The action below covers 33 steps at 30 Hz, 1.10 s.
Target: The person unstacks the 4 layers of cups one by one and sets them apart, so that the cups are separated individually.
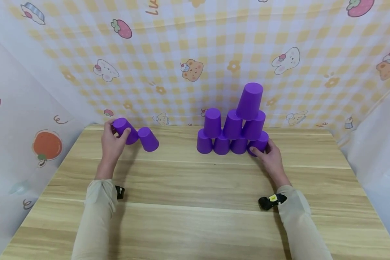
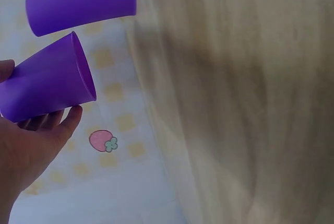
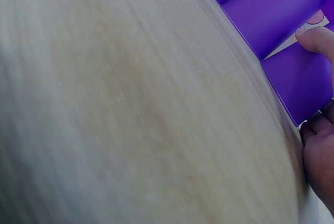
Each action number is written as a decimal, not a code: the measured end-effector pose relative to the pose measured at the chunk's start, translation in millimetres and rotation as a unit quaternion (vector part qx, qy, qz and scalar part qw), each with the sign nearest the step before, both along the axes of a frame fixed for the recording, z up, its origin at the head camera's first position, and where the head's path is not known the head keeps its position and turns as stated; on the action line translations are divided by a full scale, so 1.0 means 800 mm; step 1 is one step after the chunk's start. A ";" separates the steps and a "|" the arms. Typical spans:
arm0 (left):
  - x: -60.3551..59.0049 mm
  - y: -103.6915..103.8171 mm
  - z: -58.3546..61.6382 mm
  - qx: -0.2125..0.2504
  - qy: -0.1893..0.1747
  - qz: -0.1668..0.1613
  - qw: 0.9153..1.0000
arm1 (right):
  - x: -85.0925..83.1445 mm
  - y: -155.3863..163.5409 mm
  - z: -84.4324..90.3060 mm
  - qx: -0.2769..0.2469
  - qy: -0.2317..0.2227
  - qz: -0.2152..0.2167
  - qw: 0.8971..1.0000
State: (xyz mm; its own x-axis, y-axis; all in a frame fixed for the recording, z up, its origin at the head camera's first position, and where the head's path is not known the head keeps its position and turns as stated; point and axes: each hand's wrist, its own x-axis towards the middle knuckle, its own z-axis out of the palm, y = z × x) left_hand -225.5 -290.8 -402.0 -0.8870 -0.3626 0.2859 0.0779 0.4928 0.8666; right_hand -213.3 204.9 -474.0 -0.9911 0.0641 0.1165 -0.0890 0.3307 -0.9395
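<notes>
Fingers of left hand (image 1: pixel 112 142) curled round purple cup (image 1: pixel 125 130), right hand (image 1: pixel 269 157) fingers clasping pyramid's end cup (image 1: pixel 259 143), no legible writing

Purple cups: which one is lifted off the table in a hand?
The far-left cup, gripped and tilted in the left hand. Its neighbour stands on the table; the right hand merely grips the stack's bottom-right cup.

Light wooden table (image 1: pixel 188 202), grain running left to right. Behind it, backdrop cloth (image 1: pixel 214 47) in yellow-white check, printed with bears, rabbits, strawberries, flowers. White side panel (image 1: pixel 22 119) at left with orange fruit sticker (image 1: pixel 47 145). Plain white panel (image 1: pixel 381 144) at right. Strawberry print (image 2: pixel 103 141) also shows in left wrist view.
</notes>
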 end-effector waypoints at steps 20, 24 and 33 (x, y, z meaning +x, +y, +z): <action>0.007 -0.009 -0.025 -0.032 -0.052 -0.094 0.994 | 0.019 -0.015 0.040 -0.018 0.001 0.007 1.000; 0.010 -0.005 -0.022 -0.029 -0.065 -0.111 0.991 | 0.020 -0.015 0.042 -0.015 0.001 0.003 1.000; 0.009 -0.014 -0.030 -0.020 -0.093 -0.127 0.987 | 0.018 -0.014 0.040 -0.014 0.000 0.005 1.000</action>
